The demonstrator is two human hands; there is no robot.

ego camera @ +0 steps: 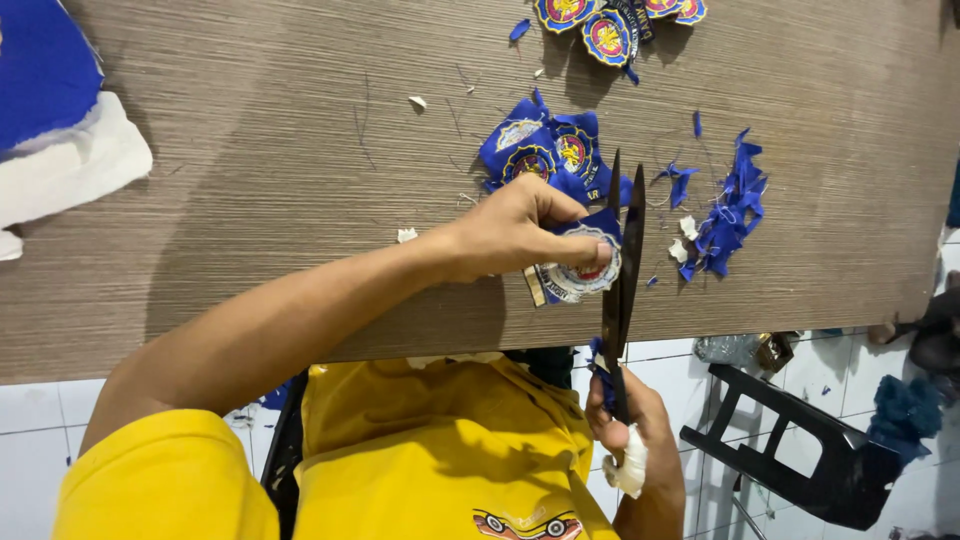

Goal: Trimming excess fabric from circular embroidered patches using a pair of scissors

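Here, the left hand [520, 232] pinches an embroidered badge [580, 268] between thumb and fingers, holding it just over the near edge of a wood-grain table [250, 180]. The right hand [630, 425], closed around the handles below the table edge, works a pair of black scissors [622, 270] whose blades point away from the person and stand slightly parted against the badge's right side. A white wrap covers part of the right thumb. Just beyond the left hand lies a small heap of blue badges [545, 150]; to the right of the blades sit blue cloth trimmings [730, 215]. More badges [605, 25] rest farther off. A yellow shirt [430, 450] fills the foreground.
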